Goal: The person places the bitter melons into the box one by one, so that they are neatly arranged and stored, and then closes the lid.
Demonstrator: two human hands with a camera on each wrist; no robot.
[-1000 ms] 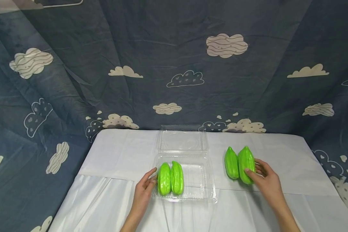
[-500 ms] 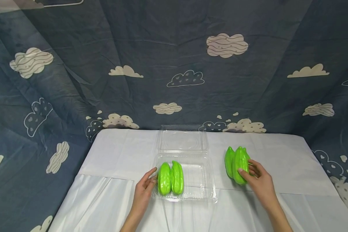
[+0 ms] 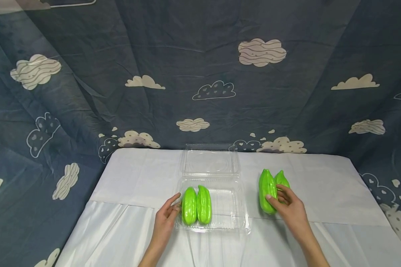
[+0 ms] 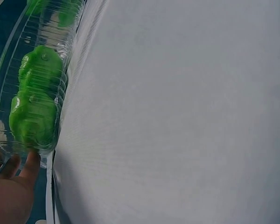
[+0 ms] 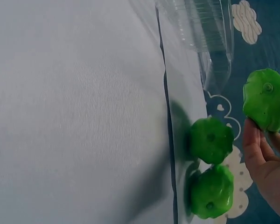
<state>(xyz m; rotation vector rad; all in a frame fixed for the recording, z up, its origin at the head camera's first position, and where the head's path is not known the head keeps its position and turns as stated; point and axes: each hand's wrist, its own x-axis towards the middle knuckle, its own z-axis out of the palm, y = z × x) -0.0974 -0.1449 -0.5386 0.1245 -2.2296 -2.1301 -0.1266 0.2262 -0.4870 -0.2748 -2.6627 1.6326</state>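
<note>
Glossy vegetable (image 3: 266, 187), frame right, could slip: my right fingers (image 5: 253, 145) pinch it shallowly; my left fingers (image 4: 31, 167), apart, touch the box (image 3: 226, 207).

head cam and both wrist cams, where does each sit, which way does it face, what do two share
Head: on the person's head, facing forward and down at the white cloth and clear box; the left hand and right hand show.
Left wrist: on that wrist, facing along the white cloth; part of the left hand shows at lower left.
Right wrist: on that wrist, facing along the white cloth; part of the right hand shows, holding a green vegetable.
Shared: both wrist views catch the clear box.
</note>
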